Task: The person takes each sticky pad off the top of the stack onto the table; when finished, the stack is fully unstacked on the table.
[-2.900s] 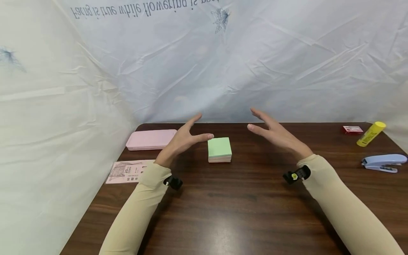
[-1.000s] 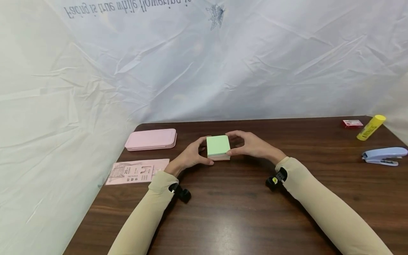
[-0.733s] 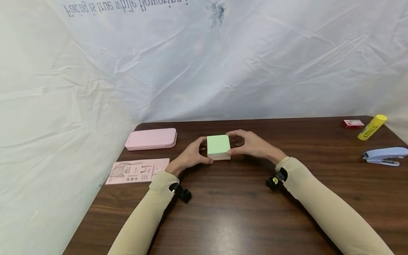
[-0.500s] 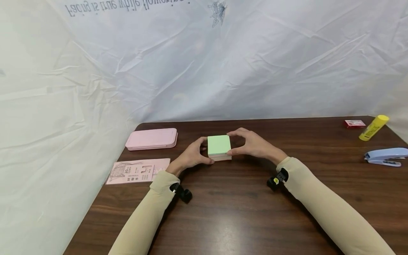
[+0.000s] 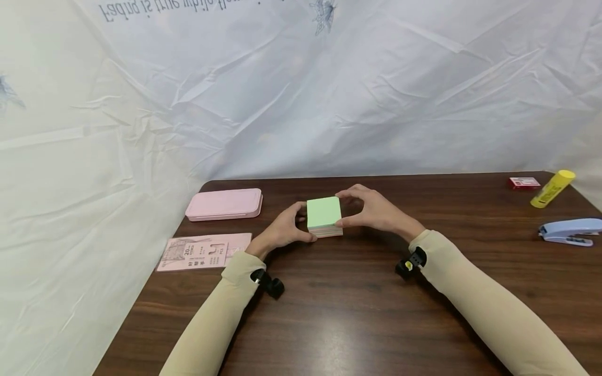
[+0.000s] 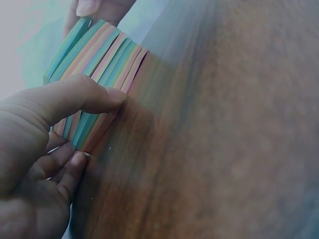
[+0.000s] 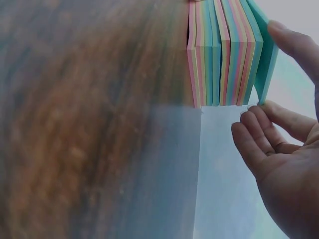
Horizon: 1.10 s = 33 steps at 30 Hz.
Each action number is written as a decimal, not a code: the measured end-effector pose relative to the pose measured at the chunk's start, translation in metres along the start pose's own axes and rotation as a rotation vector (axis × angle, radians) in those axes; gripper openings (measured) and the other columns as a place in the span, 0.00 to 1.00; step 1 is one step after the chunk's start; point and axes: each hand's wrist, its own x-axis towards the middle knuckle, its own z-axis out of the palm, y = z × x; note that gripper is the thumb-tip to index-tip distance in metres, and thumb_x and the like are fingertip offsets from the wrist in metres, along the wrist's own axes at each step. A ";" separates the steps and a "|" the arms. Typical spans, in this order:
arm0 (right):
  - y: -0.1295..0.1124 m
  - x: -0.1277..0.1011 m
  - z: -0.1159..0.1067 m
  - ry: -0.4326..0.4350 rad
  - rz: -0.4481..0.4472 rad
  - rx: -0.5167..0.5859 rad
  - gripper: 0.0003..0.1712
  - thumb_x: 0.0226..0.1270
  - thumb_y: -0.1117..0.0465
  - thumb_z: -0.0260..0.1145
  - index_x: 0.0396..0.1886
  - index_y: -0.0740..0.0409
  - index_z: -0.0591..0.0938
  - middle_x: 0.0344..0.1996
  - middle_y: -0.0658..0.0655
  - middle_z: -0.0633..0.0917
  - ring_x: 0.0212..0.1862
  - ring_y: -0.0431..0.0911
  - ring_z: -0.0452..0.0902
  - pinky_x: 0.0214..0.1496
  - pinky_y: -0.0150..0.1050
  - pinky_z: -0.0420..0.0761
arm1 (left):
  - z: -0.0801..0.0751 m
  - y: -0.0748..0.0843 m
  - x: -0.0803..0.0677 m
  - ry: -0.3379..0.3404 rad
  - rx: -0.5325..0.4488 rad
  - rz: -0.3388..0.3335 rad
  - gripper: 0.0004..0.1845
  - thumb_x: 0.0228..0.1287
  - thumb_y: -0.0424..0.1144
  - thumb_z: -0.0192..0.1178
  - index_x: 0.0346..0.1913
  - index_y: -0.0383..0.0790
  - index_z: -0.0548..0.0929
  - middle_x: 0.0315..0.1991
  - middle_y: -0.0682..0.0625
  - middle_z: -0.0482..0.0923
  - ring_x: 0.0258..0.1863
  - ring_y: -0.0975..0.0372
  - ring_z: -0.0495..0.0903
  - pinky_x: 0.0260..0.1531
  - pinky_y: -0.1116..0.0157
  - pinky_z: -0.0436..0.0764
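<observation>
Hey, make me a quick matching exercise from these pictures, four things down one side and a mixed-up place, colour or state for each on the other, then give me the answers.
Column one
1. left hand
2. right hand
3. stapler
4. flat case

Column two
A. pale blue, at the right side of the table
B. pinching the top green pad
C. pink, near the table's far left corner
D. holding the stack below its top pad

Pairs: 1-D, 2-B, 3-A, 4-C
</observation>
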 end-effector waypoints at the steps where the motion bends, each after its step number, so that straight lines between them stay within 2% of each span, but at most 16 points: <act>1: 0.000 0.000 -0.001 0.003 -0.003 0.000 0.46 0.58 0.44 0.84 0.74 0.54 0.78 0.63 0.56 0.77 0.63 0.54 0.77 0.66 0.58 0.77 | 0.000 0.000 0.000 0.000 0.002 0.002 0.50 0.56 0.33 0.81 0.79 0.35 0.64 0.73 0.40 0.69 0.71 0.47 0.72 0.71 0.53 0.72; 5: -0.002 0.001 -0.010 0.024 -0.011 0.008 0.46 0.59 0.45 0.84 0.74 0.54 0.78 0.64 0.57 0.77 0.64 0.55 0.76 0.67 0.59 0.76 | 0.000 0.000 0.000 0.006 0.008 0.007 0.49 0.56 0.33 0.81 0.79 0.36 0.65 0.72 0.40 0.71 0.70 0.48 0.73 0.71 0.54 0.73; 13: 0.004 0.004 -0.031 0.077 0.041 0.037 0.45 0.58 0.44 0.84 0.73 0.51 0.78 0.61 0.54 0.78 0.64 0.52 0.76 0.66 0.55 0.76 | -0.001 -0.001 -0.001 0.014 0.018 0.004 0.47 0.55 0.32 0.80 0.77 0.36 0.68 0.70 0.41 0.72 0.70 0.47 0.74 0.71 0.55 0.73; 22: 0.012 0.013 -0.052 0.084 0.081 0.029 0.48 0.60 0.42 0.83 0.76 0.54 0.75 0.64 0.56 0.76 0.66 0.55 0.74 0.66 0.57 0.76 | 0.000 0.000 -0.001 0.017 0.019 0.011 0.47 0.55 0.31 0.81 0.76 0.35 0.68 0.70 0.41 0.72 0.70 0.47 0.74 0.71 0.55 0.73; 33: 0.027 0.033 -0.055 0.071 0.110 -0.015 0.48 0.61 0.43 0.82 0.76 0.60 0.75 0.63 0.61 0.76 0.66 0.59 0.74 0.69 0.59 0.74 | 0.000 0.001 -0.003 0.012 0.027 0.013 0.47 0.55 0.32 0.81 0.77 0.35 0.67 0.71 0.41 0.71 0.70 0.48 0.73 0.71 0.54 0.73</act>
